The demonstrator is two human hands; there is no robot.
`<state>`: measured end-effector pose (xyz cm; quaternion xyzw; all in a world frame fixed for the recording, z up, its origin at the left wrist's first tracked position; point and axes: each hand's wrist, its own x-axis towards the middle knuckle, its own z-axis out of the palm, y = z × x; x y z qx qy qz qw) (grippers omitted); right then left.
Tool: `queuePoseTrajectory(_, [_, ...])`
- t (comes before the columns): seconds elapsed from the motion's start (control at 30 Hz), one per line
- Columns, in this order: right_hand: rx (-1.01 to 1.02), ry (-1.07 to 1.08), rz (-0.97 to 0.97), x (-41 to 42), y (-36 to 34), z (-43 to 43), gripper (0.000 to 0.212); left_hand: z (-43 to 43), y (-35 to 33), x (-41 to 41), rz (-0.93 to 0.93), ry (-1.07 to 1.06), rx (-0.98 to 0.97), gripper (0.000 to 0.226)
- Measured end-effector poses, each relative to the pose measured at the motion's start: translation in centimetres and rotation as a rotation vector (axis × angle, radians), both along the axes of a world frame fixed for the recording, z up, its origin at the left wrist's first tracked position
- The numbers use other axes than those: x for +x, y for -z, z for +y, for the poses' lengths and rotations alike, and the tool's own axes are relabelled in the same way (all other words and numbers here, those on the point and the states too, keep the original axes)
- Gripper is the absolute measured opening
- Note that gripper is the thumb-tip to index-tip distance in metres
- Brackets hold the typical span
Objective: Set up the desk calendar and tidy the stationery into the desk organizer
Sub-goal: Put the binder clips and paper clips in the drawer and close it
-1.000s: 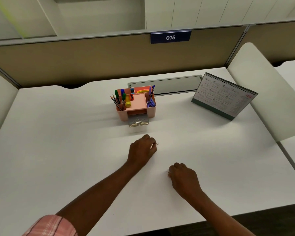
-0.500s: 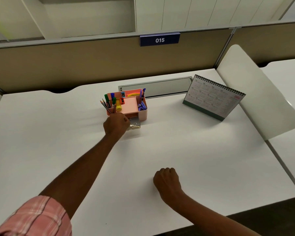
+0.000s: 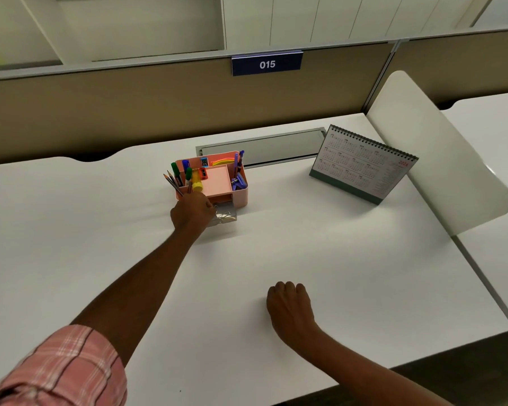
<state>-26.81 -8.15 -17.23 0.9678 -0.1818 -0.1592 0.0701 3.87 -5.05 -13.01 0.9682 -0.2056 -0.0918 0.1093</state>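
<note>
A pink desk organizer (image 3: 241,197) stands mid-desk with pens, pencils, markers and a yellow glue stick upright in its compartments. Its clear drawer (image 3: 227,215) is pulled out toward me, and several wire clips lie in it. My left hand (image 3: 192,213) reaches over the drawer's left end with its fingers curled down. A paper clip it carried is hidden beneath them. My right hand (image 3: 289,306) rests on the desk near the front edge as a closed fist, with nothing visible in it. The desk calendar (image 3: 361,168) stands upright at the back right.
A grey cable hatch (image 3: 264,148) lies flush in the desk behind the organizer. A white curved divider (image 3: 440,159) borders the desk on the right. A beige partition with a "015" plate (image 3: 267,64) closes off the back. The front edge runs just below my right wrist.
My left hand carried a paper clip from mid-desk up to the organizer's drawer and now stays there. My right hand curled into a fist and stayed near the front.
</note>
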Motion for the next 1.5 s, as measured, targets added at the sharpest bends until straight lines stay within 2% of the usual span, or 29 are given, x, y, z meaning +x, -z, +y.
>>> queuePoseTrajectory(0.23, [0.052,0.047,-0.101,0.3,0.8,-1.4,0.023,0.4,-0.4,-0.2,0.010,-0.053,-0.071,0.023])
queuePoseTrajectory(0.37, [0.137,0.129,-0.200,0.3,0.7,-2.2,0.024,1.5,-0.7,-1.0,0.005,-0.121,-0.203,0.024])
queuePoseTrajectory(0.47, [0.235,0.225,-0.216,1.5,0.4,-3.4,0.011,2.8,-0.8,-2.2,0.000,-0.213,-0.353,0.025])
queuePoseTrajectory(0.63, [0.631,0.455,-0.329,6.6,-2.5,-5.8,0.018,5.4,-0.5,-3.4,0.032,-0.367,-0.533,0.024])
queuePoseTrajectory(0.73, [0.739,0.474,-0.430,10.6,-4.3,-6.9,0.019,6.5,-0.1,-4.1,0.066,-0.415,-0.577,0.023])
queuePoseTrajectory(0.97, [0.681,0.349,-0.537,20.0,-6.6,-8.3,0.017,7.4,0.6,-5.1,0.199,-0.436,-0.623,0.024])
queuePoseTrajectory(1.3, [0.326,0.128,-0.271,24.8,-5.4,-7.9,0.022,7.3,0.8,-5.6,0.287,-0.445,-0.632,0.027])
queuePoseTrajectory(1.5, [0.181,0.103,-0.259,25.0,-5.1,-7.2,0.023,7.2,1.3,-5.4,0.311,-0.467,-0.611,0.027])
